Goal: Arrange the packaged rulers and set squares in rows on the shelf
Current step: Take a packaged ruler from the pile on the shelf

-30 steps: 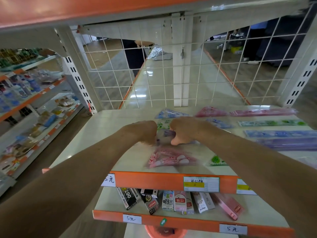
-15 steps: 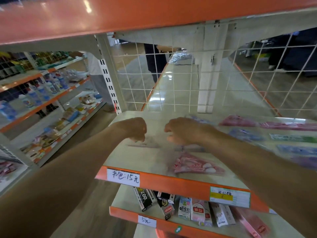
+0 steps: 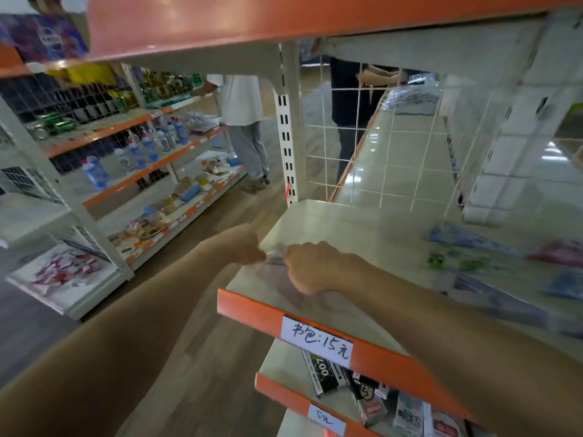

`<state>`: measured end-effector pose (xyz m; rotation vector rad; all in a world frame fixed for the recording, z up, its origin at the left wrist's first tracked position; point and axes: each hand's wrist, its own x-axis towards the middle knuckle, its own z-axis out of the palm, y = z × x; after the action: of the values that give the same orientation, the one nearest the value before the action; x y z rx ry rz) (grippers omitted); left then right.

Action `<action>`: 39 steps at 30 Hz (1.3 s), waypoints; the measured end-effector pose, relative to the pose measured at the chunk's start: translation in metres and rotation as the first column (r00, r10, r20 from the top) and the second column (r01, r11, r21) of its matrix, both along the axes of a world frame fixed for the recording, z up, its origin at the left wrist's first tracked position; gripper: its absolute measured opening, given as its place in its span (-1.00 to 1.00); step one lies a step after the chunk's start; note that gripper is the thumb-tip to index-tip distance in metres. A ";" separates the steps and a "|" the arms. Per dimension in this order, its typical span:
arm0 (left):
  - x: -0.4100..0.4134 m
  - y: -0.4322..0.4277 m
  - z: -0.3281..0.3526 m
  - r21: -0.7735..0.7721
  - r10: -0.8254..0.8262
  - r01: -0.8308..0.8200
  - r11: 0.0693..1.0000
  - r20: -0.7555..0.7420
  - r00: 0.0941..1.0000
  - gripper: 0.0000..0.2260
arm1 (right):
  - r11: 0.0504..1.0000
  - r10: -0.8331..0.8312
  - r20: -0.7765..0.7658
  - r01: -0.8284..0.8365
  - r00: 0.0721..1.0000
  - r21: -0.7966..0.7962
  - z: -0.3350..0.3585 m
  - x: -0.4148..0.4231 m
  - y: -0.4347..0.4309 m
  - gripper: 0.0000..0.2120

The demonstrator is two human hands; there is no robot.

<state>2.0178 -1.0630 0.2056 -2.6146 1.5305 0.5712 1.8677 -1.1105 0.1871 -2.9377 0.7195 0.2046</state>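
Clear packet (image 3: 275, 269) is pinched by L hand (image 3: 247, 246) and R hand (image 3: 318, 269), fingers curled on it, at shelf (image 3: 347, 225) left end. Its long axis can't be told (blur). Other packets (image 3: 467, 239) lie to the right, nearer R hand.

Both grips have gone from the middle of the shelf (image 3: 331, 222) to its left front corner, taking the clear packet (image 3: 277, 259) with them. A second ago they met above a pink packet; now the left grip (image 3: 244, 244) hangs just past the shelf's left edge and the right grip (image 3: 315, 268) sits just inside it, the packet pinched between them. The view has swung left: the pink packet is gone from sight, the rows of packets (image 3: 467, 260) have slid right and blurred, and a handwritten price label (image 3: 317, 340) has come in below the right grip
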 end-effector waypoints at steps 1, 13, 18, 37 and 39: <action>0.008 0.002 -0.002 0.015 0.024 -0.023 1.000 -0.027 0.999 -0.76 | 1.000 0.008 -0.006 -0.008 1.000 -0.002 0.001 0.008 0.001 -0.69; 0.051 0.012 0.021 -0.170 0.217 -0.400 0.900 -0.623 0.752 -0.90 | 0.873 -0.318 0.278 0.165 0.907 0.458 0.022 0.029 -0.029 -0.56; 0.022 -0.011 0.038 -0.218 0.113 -0.398 0.891 -0.742 0.661 -0.86 | 0.794 -0.453 0.369 0.179 0.812 0.581 0.046 -0.016 -0.053 -0.78; -0.243 -0.101 0.058 -0.359 -0.276 0.018 0.933 -0.682 0.678 -0.90 | 0.696 -0.713 0.432 0.482 0.553 0.532 0.083 -0.309 -0.088 -0.85; -0.266 -0.107 0.057 -0.374 -0.296 0.048 0.926 -0.644 0.705 -0.90 | 0.690 -0.723 0.445 0.511 0.529 0.513 0.084 -0.330 -0.089 -0.84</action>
<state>1.7521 -1.1700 0.2630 -2.5493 2.2169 1.5400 1.5379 -1.1994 0.2715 -2.0098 1.3818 -0.6336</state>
